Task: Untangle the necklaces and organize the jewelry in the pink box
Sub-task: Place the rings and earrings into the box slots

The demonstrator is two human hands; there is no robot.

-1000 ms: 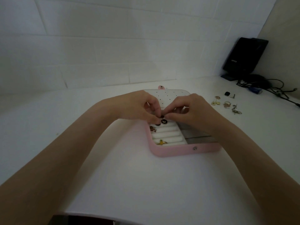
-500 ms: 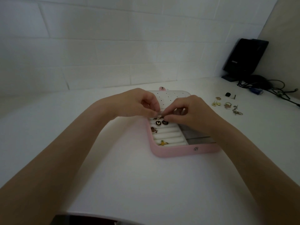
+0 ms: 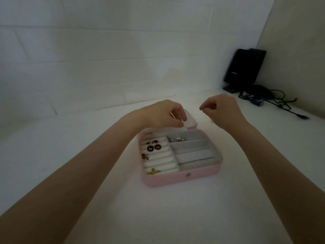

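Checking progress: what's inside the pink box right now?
Pink box: two black round earrings and small gold pieces on the ring rolls, silver bits in the top compartment. The left hand covers the lid.

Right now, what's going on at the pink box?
A person is sorting jewelry into an open pink box on a white table. Both hands hover past its far edge: the left hand over the lid, the right hand off to the side, fingers curled; whether either holds anything is unclear. Two black round earrings and some gold pieces sit in the ring rolls; a few small pieces lie in the far compartment.
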